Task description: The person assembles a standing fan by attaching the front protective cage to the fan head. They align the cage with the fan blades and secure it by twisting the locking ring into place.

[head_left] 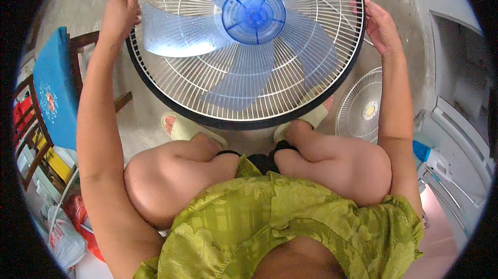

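Note:
A large electric fan head is in front of my knees, its translucent blue blades uncovered and facing me. A bright blue hub cap sits at the centre. Behind the blades spreads a white wire grille with a black rim. My left hand is closed on the rim at the upper left, thumb toward me. On the right side my right hand grips the rim, its fingertips partly hidden behind it. Below my right hand, a separate round wire grille with a pale yellow centre rests on the floor.
A dark wooden chair with a blue embroidered cushion stands at my left. Below it lie red and white plastic bags. Pale furniture and a white-and-blue object are at my right. My feet wear light slippers.

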Demonstrator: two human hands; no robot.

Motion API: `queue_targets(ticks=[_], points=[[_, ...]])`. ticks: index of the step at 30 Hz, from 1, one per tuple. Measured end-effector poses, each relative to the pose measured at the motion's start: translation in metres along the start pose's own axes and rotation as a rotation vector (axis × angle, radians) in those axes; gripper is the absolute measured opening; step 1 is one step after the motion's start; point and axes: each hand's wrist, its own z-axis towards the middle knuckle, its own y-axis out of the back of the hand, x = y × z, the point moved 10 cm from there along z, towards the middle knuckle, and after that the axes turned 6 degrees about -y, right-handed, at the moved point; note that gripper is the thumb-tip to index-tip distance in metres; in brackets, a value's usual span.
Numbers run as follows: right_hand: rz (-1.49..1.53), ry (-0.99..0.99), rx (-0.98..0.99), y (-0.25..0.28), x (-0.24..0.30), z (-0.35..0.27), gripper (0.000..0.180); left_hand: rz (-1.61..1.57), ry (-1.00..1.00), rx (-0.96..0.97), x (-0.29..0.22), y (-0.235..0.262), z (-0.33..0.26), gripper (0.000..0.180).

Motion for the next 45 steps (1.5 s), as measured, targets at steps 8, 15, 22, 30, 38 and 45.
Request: queue_targets(ticks=[8, 15, 22, 30, 38, 45], points=[[0.315, -0.009, 0.045, -0.006, -0.005, -0.011, 0.045, 0.131, 0.003, 0.038, 0.023, 0.001, 0.011, 0.043], [0.936, -0.137, 0.362, -0.007, -0.047, -0.017, 0.048, 0.156, -0.037, 0.024, 0.022, 0.002, 0.01, 0.043], [0.748, -0.296, 0.039, -0.021, -0.087, -0.039, 0.047, 0.152, -0.006, 0.031, 0.025, 0.001, 0.006, 0.042], [0.475, -0.759, 0.381, -0.083, -0.162, -0.115, 0.055, 0.162, -0.022, 0.046, 0.01, 0.002, 0.002, 0.042], [0.368, -0.457, 0.064, -0.023, -0.141, -0.131, 0.047, 0.133, -0.016, -0.016, 0.023, 0.004, 0.004, 0.042], [0.819, -0.421, 0.314, -0.095, -0.167, -0.151, 0.089, 0.142, 0.048, 0.008, 0.031, 0.002, 0.008, 0.043]])
